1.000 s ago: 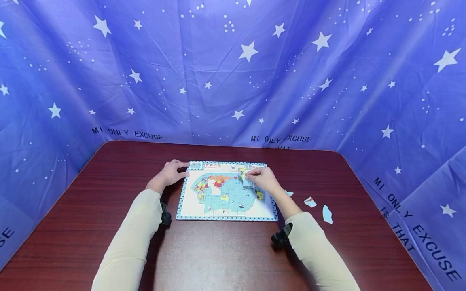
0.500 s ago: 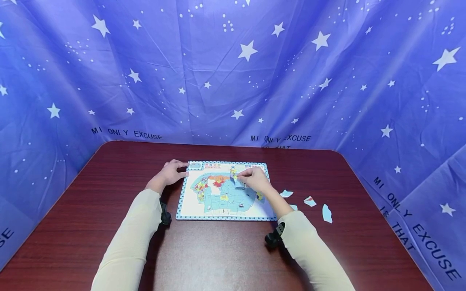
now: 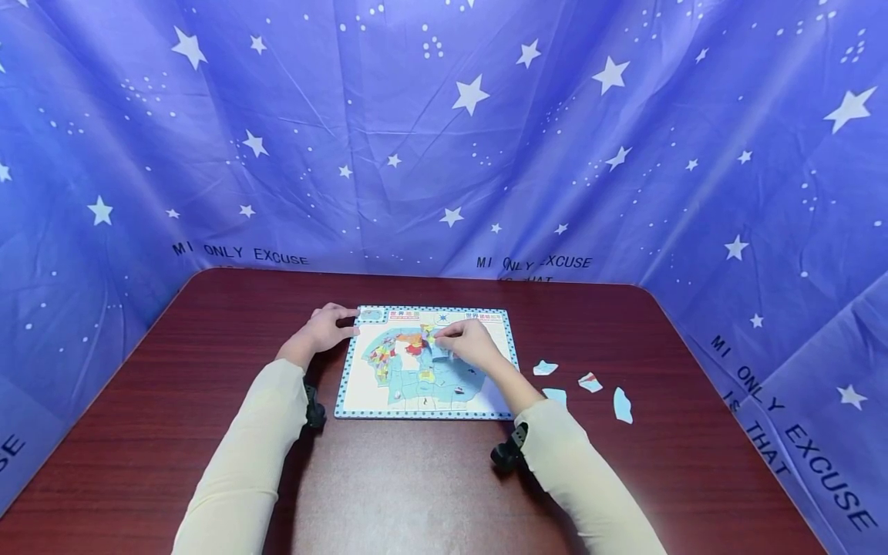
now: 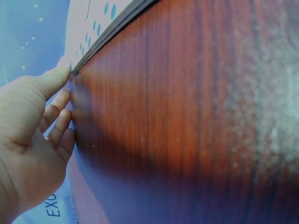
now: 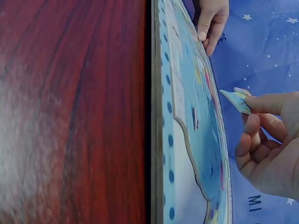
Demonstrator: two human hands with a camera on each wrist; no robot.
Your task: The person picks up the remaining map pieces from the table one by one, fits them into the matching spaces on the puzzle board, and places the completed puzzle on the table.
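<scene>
A world map jigsaw puzzle (image 3: pixel 416 391) lies in a white board (image 3: pixel 372 395) with a blue-dotted border. White backing shows through a gap in the left-centre of the map. My right hand (image 3: pixel 475 344) pinches a blue and yellow puzzle piece (image 5: pixel 237 101) between thumb and fingers, raised over the upper middle of the map. The piece is tilted, seen side-on in the right wrist view. At the board's upper left edge rests my left hand (image 3: pixel 324 330), fingers fairly straight. The left wrist view has its thumb (image 4: pixel 55 80) touching the board's rim.
Several loose pieces lie on the dark red wooden table (image 3: pixel 409 486) right of the board: a pale blue one (image 3: pixel 545 368), one with a red patch (image 3: pixel 591 382) and a long pale one (image 3: pixel 623 406) among them. A blue star-print curtain (image 3: pixel 388 116) hangs behind the table.
My right hand has carried the puzzle piece leftward across the map, from its upper right toward the gap. Loose pieces earlier hidden by the right arm now show. The left hand has stayed put.
</scene>
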